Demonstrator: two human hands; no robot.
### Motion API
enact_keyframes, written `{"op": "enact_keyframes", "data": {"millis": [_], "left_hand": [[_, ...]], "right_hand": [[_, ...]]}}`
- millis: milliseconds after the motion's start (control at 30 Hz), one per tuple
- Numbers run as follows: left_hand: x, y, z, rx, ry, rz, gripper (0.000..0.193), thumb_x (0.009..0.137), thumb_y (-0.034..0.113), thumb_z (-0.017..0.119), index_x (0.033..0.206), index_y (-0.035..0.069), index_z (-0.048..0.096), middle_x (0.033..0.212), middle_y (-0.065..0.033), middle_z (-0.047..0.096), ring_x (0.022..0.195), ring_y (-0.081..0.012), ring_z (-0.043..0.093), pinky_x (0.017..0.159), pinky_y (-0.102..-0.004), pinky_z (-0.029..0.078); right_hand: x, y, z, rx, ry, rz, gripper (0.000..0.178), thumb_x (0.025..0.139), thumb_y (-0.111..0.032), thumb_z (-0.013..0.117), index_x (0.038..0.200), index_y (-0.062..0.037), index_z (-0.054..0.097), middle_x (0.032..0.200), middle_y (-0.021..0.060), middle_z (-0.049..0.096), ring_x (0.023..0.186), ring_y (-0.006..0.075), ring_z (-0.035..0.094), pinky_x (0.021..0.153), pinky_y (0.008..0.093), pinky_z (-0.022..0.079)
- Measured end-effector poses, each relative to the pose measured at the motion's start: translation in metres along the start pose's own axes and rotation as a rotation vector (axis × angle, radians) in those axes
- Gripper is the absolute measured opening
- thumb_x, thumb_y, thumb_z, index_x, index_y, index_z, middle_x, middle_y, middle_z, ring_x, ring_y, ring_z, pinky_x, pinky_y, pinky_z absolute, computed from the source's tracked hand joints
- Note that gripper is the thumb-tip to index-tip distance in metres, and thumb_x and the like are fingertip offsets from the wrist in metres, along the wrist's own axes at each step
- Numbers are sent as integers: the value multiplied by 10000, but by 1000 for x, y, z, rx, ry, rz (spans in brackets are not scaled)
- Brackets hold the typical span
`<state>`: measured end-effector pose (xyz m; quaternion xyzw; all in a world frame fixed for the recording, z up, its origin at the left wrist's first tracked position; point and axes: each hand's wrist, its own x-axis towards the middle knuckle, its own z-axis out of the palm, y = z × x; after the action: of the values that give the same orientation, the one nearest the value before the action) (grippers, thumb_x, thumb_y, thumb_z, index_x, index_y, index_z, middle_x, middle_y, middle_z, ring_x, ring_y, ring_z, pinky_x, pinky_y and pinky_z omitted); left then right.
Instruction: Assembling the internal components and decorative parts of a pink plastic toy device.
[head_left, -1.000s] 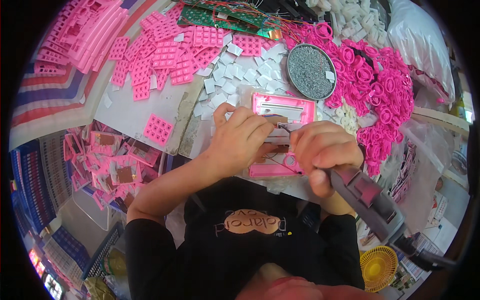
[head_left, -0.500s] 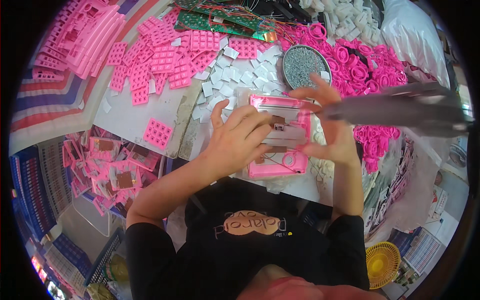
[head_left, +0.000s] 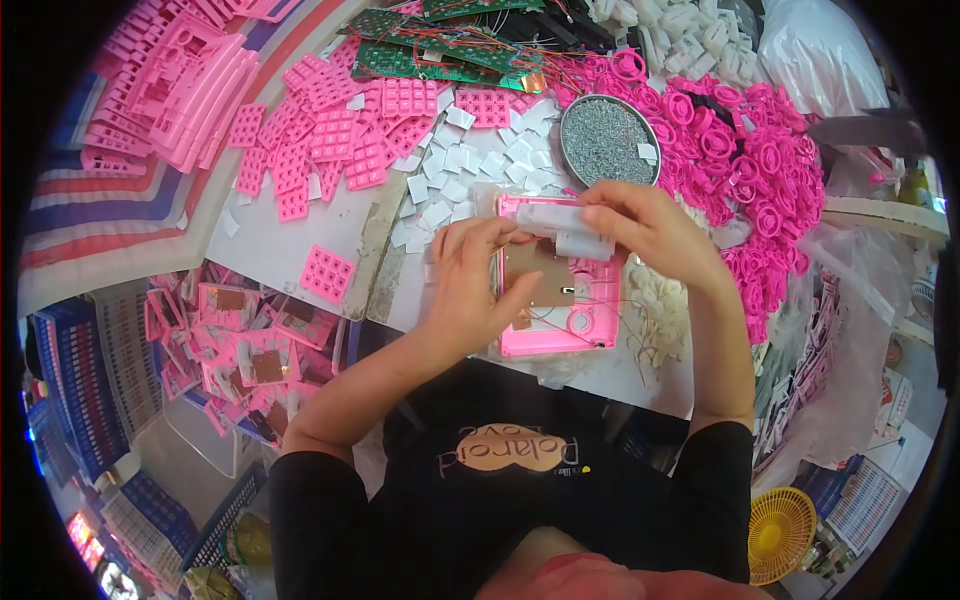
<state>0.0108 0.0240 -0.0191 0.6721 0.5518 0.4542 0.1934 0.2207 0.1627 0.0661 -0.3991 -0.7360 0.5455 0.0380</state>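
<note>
The pink plastic case lies open in front of me on a clear plastic sheet. Inside it are a brown circuit board, thin wires and a round speaker-like ring. My right hand pinches a translucent white plastic part over the far end of the case. My left hand rests at the case's left edge, its thumb stretched apart over the brown board. The left fingertips come close to the white part's left end; whether they touch it I cannot tell.
Beyond the case stand a round tray of small screws and scattered white squares. Pink keypads lie left, pink rings right. Green circuit boards sit at the back. A dark grey tool hangs at right.
The grey tool has swung away from my right hand toward the far right. My right hand has closed on the white part, which now sits farther up the case, uncovering the brown board.
</note>
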Motion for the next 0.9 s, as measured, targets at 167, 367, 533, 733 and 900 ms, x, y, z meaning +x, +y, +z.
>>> {"op": "enact_keyframes", "data": {"millis": [167, 367, 533, 733, 900], "left_hand": [[3, 4, -1, 63, -73, 9, 593, 815, 127, 747, 1359, 11, 542, 1140, -80, 665, 1103, -290, 527, 993, -436, 356], [6, 13, 1, 237, -84, 3, 577, 812, 189, 747, 1343, 18, 601, 1115, -79, 629, 1095, -290, 528, 971, -448, 345], [11, 17, 2, 275, -108, 3, 580, 789, 208, 757, 1321, 21, 620, 1105, -81, 604, 1093, -290, 528, 970, -453, 337], [11, 26, 3, 399, -120, -10, 567, 773, 240, 769, 1300, 76, 639, 1119, -59, 577, 1125, -262, 497, 967, -484, 315], [74, 13, -17, 192, -297, -40, 318, 756, 231, 783, 1042, 108, 717, 1026, -59, 644, 1080, -274, 575, 934, -488, 392]], "right_hand": [[20, 2, -10, -99, 35, 134, 355, 1011, -328, 604, 987, 17, 684, 722, 113, 645, 628, 202, 646, 581, 346, 511], [-2, -18, 18, -792, 446, -85, 232, 938, -216, 674, 1061, -20, 655, 876, 135, 680, 791, 372, 633, 730, 433, 524], [-5, 28, 26, -705, 443, -658, 351, 725, -65, 770, 1055, -43, 652, 1078, 144, 670, 1012, 355, 610, 872, 423, 523], [-4, 37, 37, -595, 508, -606, 341, 706, -17, 751, 1033, -55, 660, 1058, 108, 658, 993, 319, 597, 861, 418, 506], [8, 54, 15, -389, 343, -618, 240, 767, -83, 752, 991, -71, 666, 1050, 83, 648, 988, 296, 594, 836, 402, 493]]}}
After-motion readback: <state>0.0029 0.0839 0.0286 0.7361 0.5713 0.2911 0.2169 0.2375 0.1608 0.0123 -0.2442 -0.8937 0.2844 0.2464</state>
